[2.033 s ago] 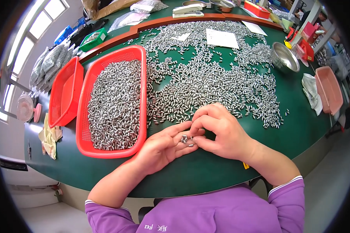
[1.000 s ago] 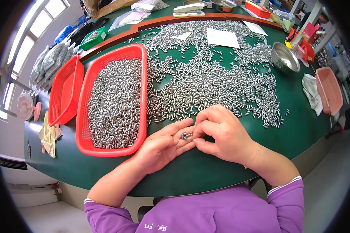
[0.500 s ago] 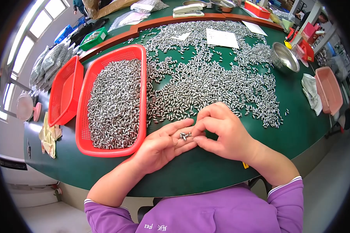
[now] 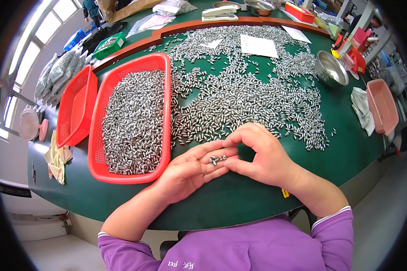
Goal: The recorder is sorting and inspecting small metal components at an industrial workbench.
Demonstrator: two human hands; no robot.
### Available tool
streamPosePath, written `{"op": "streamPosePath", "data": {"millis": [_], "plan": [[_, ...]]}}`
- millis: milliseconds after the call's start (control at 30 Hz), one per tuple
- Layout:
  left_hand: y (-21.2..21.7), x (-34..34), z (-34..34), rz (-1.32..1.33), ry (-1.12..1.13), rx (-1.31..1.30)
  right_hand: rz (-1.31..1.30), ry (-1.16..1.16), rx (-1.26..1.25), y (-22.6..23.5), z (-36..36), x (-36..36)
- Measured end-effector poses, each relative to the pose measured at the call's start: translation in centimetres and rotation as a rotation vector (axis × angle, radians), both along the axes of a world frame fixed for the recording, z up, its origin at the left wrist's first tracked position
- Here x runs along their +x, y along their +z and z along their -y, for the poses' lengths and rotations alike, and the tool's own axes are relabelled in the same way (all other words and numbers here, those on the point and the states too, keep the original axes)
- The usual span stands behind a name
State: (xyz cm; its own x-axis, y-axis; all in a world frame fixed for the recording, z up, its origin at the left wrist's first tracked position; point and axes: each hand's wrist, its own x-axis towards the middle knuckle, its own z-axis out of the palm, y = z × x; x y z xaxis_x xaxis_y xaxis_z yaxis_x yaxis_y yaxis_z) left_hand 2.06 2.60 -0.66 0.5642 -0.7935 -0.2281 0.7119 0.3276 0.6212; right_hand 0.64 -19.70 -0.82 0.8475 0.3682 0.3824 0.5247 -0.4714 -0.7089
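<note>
My left hand lies palm up with its fingers stretched out, cradling several small shiny metal pieces on the fingers. These pieces are short and rounded, like little capsules. Over the left fingertips arches my right hand, thumb and forefinger apart, with the thumb tip beside the pieces. I see nothing gripped in it; its other fingers are partly hidden. Beyond both hands, a wide spread of the same metal pieces covers the green table. Left of my hands, a red plastic basket holds a heap of them.
An empty red basket stands farther left, near a yellowish cloth. Paper sheets lie on the spread. A metal bowl and a pink tray are at right. A brown wooden rail bounds the far side.
My right thumb and forefinger have parted from a pinch above the left fingers. More pieces show on the left hand. The left hand has hardly moved.
</note>
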Motion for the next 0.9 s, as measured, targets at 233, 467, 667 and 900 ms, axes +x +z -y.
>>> {"op": "streamPosePath", "data": {"millis": [233, 467, 667, 900], "plan": [[0.1, -0.2, 0.1, 0.006, -0.023, 0.019, -0.035, -0.024, -0.020, -0.2, -0.2, -0.2], [-0.2, -0.3, 0.0, 0.049, -0.022, -0.009, -0.020, -0.018, 0.010, 0.0, -0.5, -0.1], [-0.2, -0.6, 0.2, 0.056, -0.007, 0.002, -0.046, -0.032, -0.011, 0.1, -0.9, -0.5], [-0.6, -0.8, 0.3, 0.052, -0.028, 0.001, 0.012, 0.026, -0.022, 0.0, -1.2, -0.6]]}}
